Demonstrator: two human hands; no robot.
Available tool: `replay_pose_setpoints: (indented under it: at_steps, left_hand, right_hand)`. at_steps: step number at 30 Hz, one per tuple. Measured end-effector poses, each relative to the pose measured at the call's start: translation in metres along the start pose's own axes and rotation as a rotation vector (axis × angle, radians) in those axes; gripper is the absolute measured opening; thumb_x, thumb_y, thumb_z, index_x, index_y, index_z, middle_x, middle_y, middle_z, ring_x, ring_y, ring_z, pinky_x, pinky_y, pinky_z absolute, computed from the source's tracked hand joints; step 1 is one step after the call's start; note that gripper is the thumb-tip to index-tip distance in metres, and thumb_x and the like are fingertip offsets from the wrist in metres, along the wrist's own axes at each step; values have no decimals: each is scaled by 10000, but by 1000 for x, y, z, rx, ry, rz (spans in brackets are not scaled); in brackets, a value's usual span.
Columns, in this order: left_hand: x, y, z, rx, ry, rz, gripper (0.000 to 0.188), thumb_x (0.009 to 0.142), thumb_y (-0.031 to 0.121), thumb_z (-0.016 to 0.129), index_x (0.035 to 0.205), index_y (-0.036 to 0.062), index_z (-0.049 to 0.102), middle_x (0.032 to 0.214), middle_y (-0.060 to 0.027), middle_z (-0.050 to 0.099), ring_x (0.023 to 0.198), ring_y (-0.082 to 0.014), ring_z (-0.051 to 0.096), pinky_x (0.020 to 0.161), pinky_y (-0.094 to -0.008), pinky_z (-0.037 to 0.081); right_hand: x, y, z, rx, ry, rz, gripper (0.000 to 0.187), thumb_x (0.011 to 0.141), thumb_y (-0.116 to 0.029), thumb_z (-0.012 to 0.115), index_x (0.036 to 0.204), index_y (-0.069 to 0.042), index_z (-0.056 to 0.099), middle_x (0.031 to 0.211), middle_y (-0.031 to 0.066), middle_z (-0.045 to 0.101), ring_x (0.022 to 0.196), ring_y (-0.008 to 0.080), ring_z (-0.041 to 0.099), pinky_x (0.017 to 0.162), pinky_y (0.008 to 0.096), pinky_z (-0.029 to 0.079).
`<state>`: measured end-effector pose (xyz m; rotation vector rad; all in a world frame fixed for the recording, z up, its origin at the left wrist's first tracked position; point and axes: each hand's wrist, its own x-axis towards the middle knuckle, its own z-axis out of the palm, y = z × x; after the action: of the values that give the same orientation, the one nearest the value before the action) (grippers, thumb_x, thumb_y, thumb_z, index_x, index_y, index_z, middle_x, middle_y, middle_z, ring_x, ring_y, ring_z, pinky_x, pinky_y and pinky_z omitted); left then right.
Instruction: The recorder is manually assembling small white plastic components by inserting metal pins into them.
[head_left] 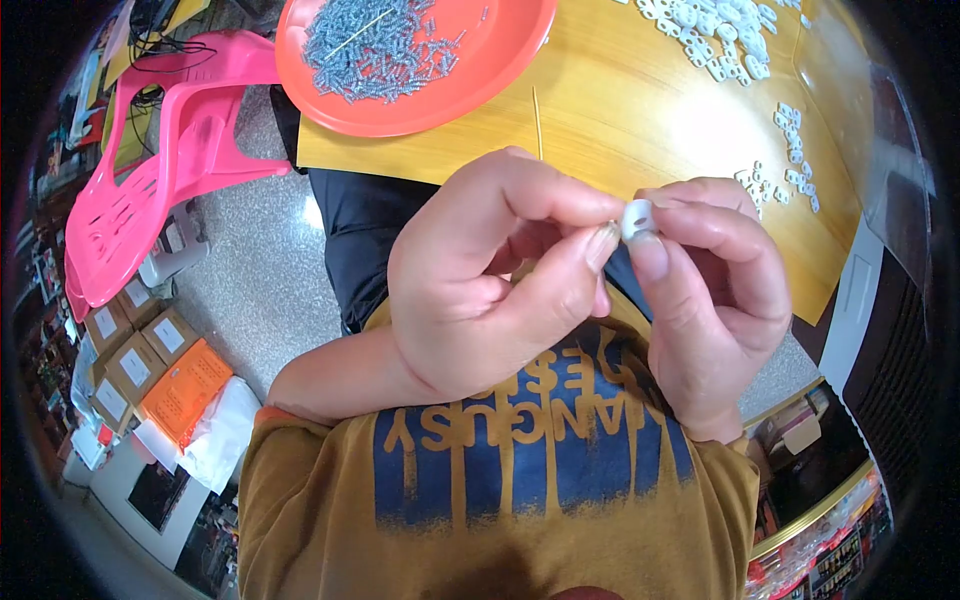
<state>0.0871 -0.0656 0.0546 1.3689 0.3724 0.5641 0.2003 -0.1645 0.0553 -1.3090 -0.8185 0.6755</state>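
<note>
Between my thumb and fingers, my right hand (715,290) pinches a small white plastic piece (636,218) with holes through it. My left hand (480,275) meets it from the other side, thumb and forefinger pressed together at the piece's edge. Whatever those left fingertips grip is too small and covered to make out. Both hands are raised in front of my chest, near the edge of the yellow wooden table (610,125). Farther off on the table, a red round tray (480,85) carries a heap of grey metal screws (365,50).
Loose white plastic pieces (720,35) are heaped at the far right of the table, with smaller groups (790,130) nearer. A thin stick (537,120) lies by the table edge. At left stand a pink plastic chair (165,150) and cardboard boxes (135,365).
</note>
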Motion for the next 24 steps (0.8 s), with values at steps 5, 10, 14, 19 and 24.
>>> replay_pose_setpoints:
  at_steps: [5,10,14,19,24]
  left_hand:
    - [-1,-1,1,-225,54,-145,136,829,-39,461,964,-27,448,788,-101,526,564,-114,549,503,-207,466]
    - [-1,-6,2,-288,65,-125,145,849,-17,442,991,-39,458,781,-111,558,575,-114,547,530,-210,467]
    - [-1,-3,3,-246,65,-173,187,856,-32,420,1038,-51,457,825,-127,569,628,-123,552,588,-227,477]
    - [-5,-6,0,-197,23,-145,217,856,-24,444,1070,-48,465,850,-105,572,669,-108,566,616,-211,482]
    - [-6,-5,-1,-272,10,-148,285,851,-17,472,1133,-34,445,865,-79,569,703,-89,580,633,-186,482]
  right_hand:
    - [0,1,1,41,10,14,216,727,85,568,934,24,554,954,120,510,857,155,512,758,246,424]
    - [-4,2,1,4,-5,29,242,745,69,564,982,24,540,966,114,513,862,152,518,772,248,421]
    - [-3,3,0,16,-12,29,236,755,60,560,987,25,542,963,111,516,862,150,518,778,248,419]
    - [-2,2,-3,-9,-15,5,244,754,46,570,997,34,548,937,111,527,839,146,513,748,237,411]
    - [0,-5,-8,-141,-88,-63,251,747,51,569,998,41,554,913,115,538,831,148,508,734,237,407]
